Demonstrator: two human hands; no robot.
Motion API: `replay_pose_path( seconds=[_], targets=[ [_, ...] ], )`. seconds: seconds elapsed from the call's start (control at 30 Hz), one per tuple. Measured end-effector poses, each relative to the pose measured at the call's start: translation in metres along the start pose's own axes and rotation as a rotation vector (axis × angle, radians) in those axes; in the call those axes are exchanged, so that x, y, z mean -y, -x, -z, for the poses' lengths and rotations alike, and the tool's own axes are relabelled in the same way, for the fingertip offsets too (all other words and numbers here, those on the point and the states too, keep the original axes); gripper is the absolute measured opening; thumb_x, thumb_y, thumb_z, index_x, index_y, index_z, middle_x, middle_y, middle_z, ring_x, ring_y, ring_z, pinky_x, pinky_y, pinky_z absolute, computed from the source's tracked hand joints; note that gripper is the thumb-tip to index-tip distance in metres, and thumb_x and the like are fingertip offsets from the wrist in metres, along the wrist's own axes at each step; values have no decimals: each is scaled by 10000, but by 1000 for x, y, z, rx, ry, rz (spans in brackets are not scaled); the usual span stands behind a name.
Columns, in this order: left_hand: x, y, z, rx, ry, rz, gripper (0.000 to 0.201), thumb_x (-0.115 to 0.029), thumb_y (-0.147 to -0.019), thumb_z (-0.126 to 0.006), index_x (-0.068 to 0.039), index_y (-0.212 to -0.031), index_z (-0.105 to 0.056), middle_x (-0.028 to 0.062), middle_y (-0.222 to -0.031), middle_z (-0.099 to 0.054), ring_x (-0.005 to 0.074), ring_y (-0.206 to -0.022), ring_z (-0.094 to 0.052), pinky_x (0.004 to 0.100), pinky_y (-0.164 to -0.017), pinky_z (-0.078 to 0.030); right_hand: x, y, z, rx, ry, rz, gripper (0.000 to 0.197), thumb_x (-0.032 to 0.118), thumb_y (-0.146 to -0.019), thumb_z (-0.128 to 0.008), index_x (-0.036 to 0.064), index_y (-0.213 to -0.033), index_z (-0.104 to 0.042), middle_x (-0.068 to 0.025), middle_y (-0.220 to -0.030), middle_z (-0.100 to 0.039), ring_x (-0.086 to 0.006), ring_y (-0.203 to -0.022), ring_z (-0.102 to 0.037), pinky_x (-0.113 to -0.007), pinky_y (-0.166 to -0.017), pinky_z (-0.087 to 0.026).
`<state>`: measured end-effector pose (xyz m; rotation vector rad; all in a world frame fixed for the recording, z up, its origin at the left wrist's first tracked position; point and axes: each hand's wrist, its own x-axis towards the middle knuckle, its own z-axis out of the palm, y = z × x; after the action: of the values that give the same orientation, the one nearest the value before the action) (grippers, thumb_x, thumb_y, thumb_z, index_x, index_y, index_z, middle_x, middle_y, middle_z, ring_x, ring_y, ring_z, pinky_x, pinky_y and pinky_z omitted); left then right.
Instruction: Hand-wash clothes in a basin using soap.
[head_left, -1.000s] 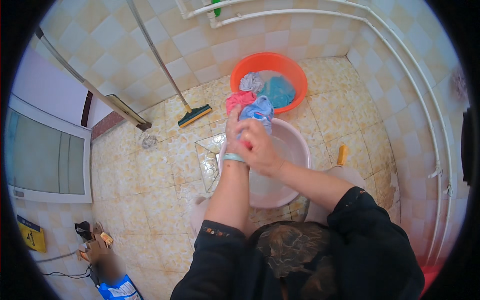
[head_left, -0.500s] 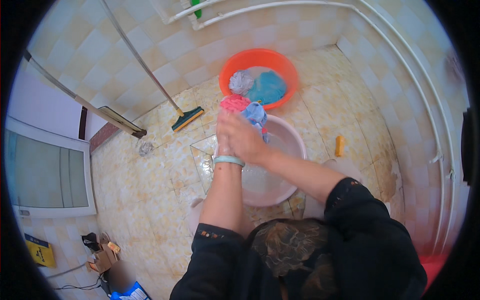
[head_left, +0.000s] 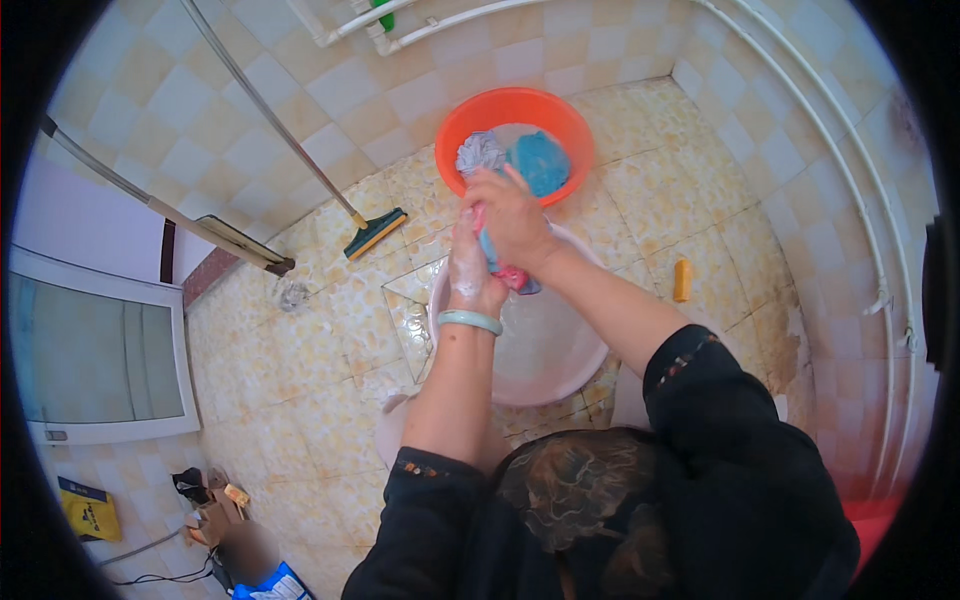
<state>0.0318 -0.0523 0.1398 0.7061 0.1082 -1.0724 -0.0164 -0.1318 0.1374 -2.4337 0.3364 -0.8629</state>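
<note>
My left hand [head_left: 468, 268], wet with suds and with a pale green bangle [head_left: 470, 321] at its wrist, is closed on a pink and light-blue wet cloth [head_left: 512, 277]. Pressed against it from the right, my right hand [head_left: 512, 218] grips the same cloth, so most of it is hidden between my palms. Both hands are over the far part of a pale pink basin [head_left: 545, 396] of cloudy water. Just beyond stands an orange basin [head_left: 448, 135] holding a greyish-white bunched cloth [head_left: 481, 150] and a teal cloth [head_left: 541, 163] in water.
A yellow-orange bar [head_left: 682, 280] lies on the tiled floor to the right. At the left, a floor squeegee [head_left: 376, 234] and a flat mop [head_left: 240, 245] lean near a white-framed door [head_left: 100, 350]. White pipes [head_left: 840, 180] run along the walls. Cardboard [head_left: 212, 520] sits lower left.
My hands have shifted slightly right and away from me. The cloth, which stuck out beyond my fingers, is now mostly enclosed between them, with a pink end showing below my right hand.
</note>
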Motion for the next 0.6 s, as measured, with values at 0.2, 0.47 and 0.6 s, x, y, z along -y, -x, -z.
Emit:
replay_pose_path(
  seconds=[0.2, 0.47, 0.6],
  targets=[
    [0, -10, 15, 170, 69, -84, 385, -318, -990, -400, -81, -1286, -465, 70, -1267, -532, 209, -1182, -514, 359, -982, -436, 38, 14, -10, -68, -328, -128, 251, -9, -802, -496, 64, -998, -634, -142, -1077, -610, -344, -1129, -530, -467, -1026, -347],
    [-7, 6, -10, 63, -66, -15, 390, -320, -970, -390, -52, -1229, -505, 136, -1209, -578, 291, -1130, -554, 442, -970, -449, -24, 3, 2, -119, -1, -196, 342, 76, -843, -449, 59, -1139, -620, -167, -1179, -588, -302, -1080, -551, -450, -968, -374],
    [-30, 5, -8, 87, -62, -9, 423, -334, -956, -395, -41, -1242, -502, 149, -1219, -576, 322, -1129, -554, 475, -990, -430, -46, 2, 11, 60, -727, -678, 335, 255, -908, -460, 89, -1160, -606, -113, -1268, -556, -277, -1194, -500, -513, -986, -358]
  ],
)
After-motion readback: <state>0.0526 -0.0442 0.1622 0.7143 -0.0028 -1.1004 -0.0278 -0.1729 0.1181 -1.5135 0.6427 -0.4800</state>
